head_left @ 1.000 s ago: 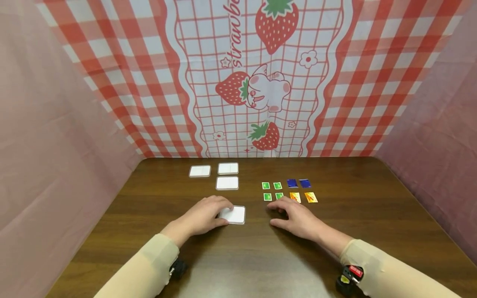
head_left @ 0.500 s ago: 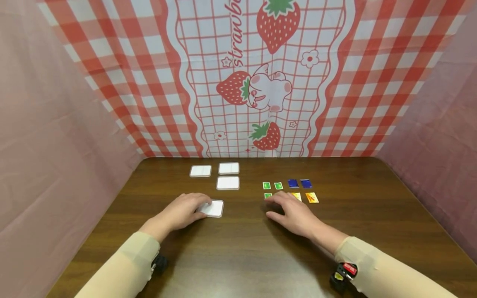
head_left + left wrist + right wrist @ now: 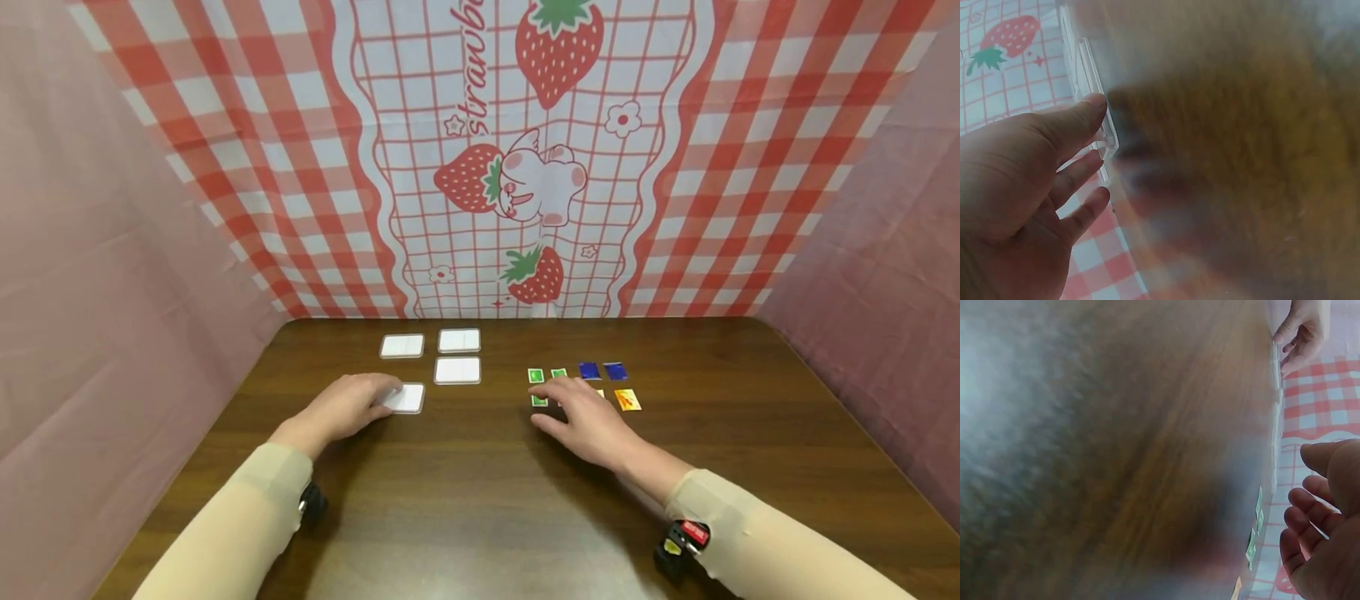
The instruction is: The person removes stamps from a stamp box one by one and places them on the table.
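Observation:
My left hand [image 3: 339, 408] pinches the left end of a flat white rectangle with a clear rim [image 3: 408, 399], thumb at its near edge. In the left wrist view its clear edge [image 3: 1089, 65] shows edge-on between thumb and fingers, low over the table. My right hand [image 3: 588, 423] holds nothing; its fingers are spread and loosely bent above the small green squares [image 3: 536, 376]. It partly covers the lower green squares and one orange square. The right wrist view shows the right hand's fingers [image 3: 1302, 501] apart from the green pieces.
Three more white rectangles lie behind: one at the left [image 3: 402, 346], one at the back [image 3: 459, 340], one in front of it [image 3: 457, 370]. Two blue squares [image 3: 588, 371] and an orange square [image 3: 627, 400] lie at the right. A checked strawberry cloth [image 3: 540, 167] hangs behind the table.
My left hand has carried the white rectangle leftward and away from me, towards the other white ones. The right hand has shifted slightly forward over the small squares.

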Demonstrator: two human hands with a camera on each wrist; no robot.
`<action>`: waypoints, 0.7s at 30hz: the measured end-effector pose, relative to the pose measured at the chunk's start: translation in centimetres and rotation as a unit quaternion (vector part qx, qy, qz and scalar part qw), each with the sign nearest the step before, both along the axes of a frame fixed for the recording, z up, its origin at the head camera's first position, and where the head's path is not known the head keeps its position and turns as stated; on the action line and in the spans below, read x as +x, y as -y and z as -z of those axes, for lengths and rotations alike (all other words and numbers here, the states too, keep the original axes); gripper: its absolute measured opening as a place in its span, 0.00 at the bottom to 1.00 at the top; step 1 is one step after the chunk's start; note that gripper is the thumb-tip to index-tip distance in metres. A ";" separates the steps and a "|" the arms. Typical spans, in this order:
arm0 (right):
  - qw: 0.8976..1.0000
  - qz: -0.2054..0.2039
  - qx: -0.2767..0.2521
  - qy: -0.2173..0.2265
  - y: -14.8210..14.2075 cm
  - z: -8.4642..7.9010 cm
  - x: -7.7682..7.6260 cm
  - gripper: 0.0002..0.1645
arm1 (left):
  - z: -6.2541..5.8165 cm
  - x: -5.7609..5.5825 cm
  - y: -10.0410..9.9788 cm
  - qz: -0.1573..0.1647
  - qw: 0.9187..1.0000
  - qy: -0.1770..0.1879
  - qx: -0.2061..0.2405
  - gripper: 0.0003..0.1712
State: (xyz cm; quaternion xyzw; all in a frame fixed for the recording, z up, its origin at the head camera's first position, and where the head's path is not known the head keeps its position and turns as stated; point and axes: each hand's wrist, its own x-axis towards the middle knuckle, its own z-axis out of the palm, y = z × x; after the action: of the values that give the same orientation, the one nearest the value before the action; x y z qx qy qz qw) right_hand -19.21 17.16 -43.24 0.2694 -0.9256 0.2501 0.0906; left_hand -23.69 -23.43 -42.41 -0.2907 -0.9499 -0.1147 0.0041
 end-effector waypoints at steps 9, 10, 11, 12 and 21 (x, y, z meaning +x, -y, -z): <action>1.000 -0.001 0.009 -0.015 -0.1 -0.2 -0.6 0.23 | 0.0 -1.3 0.4 -0.018 1.000 -0.002 -0.013 0.20; 1.000 -0.001 0.009 -0.016 -0.1 -0.2 -0.7 0.23 | 0.0 -1.4 0.5 -0.021 1.000 0.000 -0.012 0.21; 1.000 0.000 0.010 -0.017 -0.2 -0.2 -0.7 0.22 | 0.0 -1.6 0.5 -0.025 1.000 0.003 -0.011 0.21; 1.000 0.001 0.010 -0.019 -0.2 -0.2 -0.8 0.22 | 0.1 -1.7 0.5 -0.027 1.000 0.004 -0.011 0.22; 1.000 0.005 0.002 -0.023 -0.1 -0.2 -0.9 0.22 | 0.2 -2.4 0.4 -0.043 0.999 0.009 -0.005 0.21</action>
State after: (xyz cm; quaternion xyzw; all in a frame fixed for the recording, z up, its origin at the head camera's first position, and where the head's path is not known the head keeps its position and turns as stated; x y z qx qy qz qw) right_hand -20.15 17.22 -43.05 0.2710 -0.9250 0.2415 0.1124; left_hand -26.11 -23.81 -42.60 -0.2489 -0.9621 -0.1118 -0.0010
